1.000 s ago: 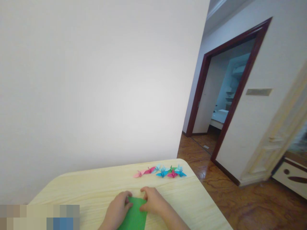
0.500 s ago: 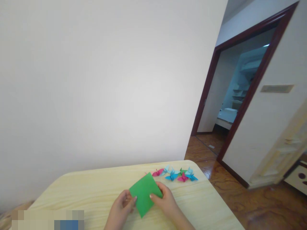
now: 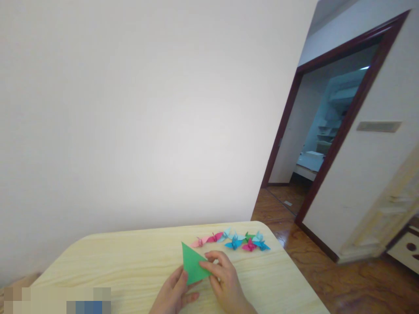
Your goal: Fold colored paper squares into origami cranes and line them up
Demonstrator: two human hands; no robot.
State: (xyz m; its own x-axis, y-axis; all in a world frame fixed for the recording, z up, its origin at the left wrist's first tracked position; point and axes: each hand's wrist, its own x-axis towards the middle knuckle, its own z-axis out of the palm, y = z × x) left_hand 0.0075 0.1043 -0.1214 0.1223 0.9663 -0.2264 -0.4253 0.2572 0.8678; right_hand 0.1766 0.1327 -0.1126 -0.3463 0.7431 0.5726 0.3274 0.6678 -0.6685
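A green sheet of paper, folded into a triangle, is held above the table between both hands. My left hand pinches its lower left edge, thumb on top and fingers underneath. At the right corner, my right hand grips the paper between thumb and fingers. Behind it, several folded paper cranes lie in a cluster: a light pink crane, a magenta crane, a blue crane and a green crane among them.
The pale wood-grain table has rounded far corners and stands against a white wall. To the right are a wooden floor, a dark red door frame and a cabinet.
The green paper has gone from a flat square to a triangle. My right hand has shifted its grip on the paper's right corner, and the light pink crane now shows.
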